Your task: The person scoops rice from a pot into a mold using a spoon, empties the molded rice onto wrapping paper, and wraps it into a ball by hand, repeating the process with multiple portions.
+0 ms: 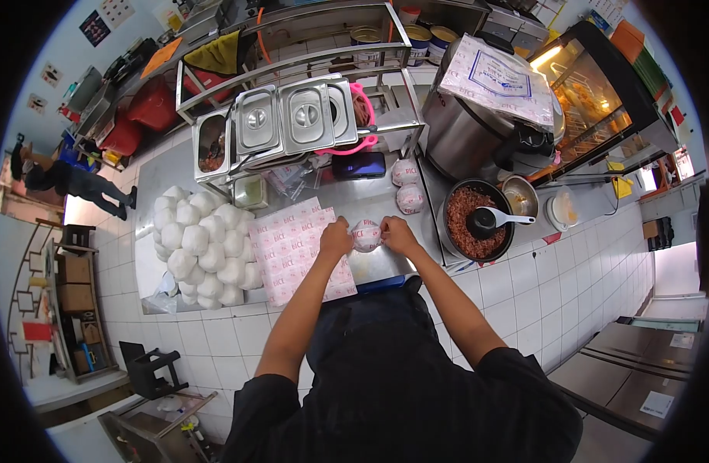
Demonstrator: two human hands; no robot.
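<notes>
Between my two hands a round bundle in printed paper [367,236] rests on the steel counter. My left hand [337,236] pinches its left side, and my right hand [399,234] pinches its right side. Left of my left hand lies a stack of printed wrapping paper [296,251]. Farther left is a large pile of white rounded bundles [204,243]. Two wrapped bundles [407,197] sit near the back right. At the right a black pan of reddish-brown rice [470,212] holds a white-handled scoop [512,218].
Behind the bundle are steel containers with lids [304,116] on a rack, and a phone [359,165]. A large steel cooker [466,127] and a lit glass cabinet [586,100] stand at the back right. Another person [80,184] is in the far left background.
</notes>
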